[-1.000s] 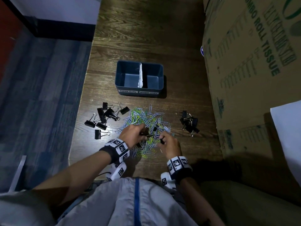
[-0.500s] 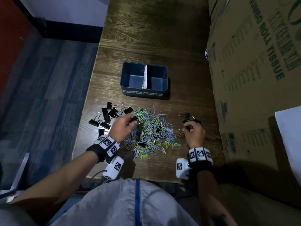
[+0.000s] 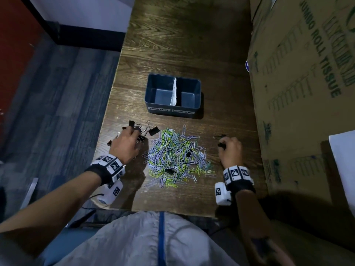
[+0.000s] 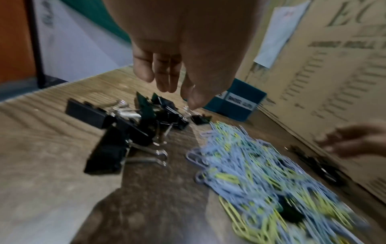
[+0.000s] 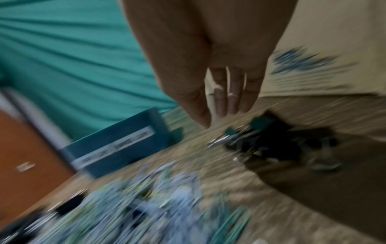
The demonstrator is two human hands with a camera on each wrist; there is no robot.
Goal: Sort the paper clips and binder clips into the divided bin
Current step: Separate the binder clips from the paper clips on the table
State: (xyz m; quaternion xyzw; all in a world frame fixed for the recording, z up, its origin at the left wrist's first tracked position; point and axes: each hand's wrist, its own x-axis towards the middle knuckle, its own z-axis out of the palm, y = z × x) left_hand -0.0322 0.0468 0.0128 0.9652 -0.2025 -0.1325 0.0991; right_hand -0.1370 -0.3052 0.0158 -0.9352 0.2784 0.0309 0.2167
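A dark blue divided bin (image 3: 173,110) with a white divider stands on the wooden table, both halves bare. A heap of blue and green paper clips (image 3: 176,156) lies in front of it, with a few black binder clips (image 3: 169,171) mixed in. My left hand (image 3: 132,131) hovers over the left pile of binder clips (image 3: 151,130). In the left wrist view its fingers (image 4: 165,82) hang relaxed and hold nothing above those clips (image 4: 129,125). My right hand (image 3: 223,142) is over the right pile (image 5: 277,142), its fingers (image 5: 221,105) straight and holding nothing.
A big cardboard box (image 3: 297,93) walls off the table's right side, close to my right hand. The table's left edge (image 3: 107,120) lies just beyond the left binder clips. A white sheet (image 3: 343,160) lies on the box at the far right.
Both hands left the paper clip heap, each carrying a binder clip: the left went to the left pile, the right to the right pile. Both hands now hold nothing.
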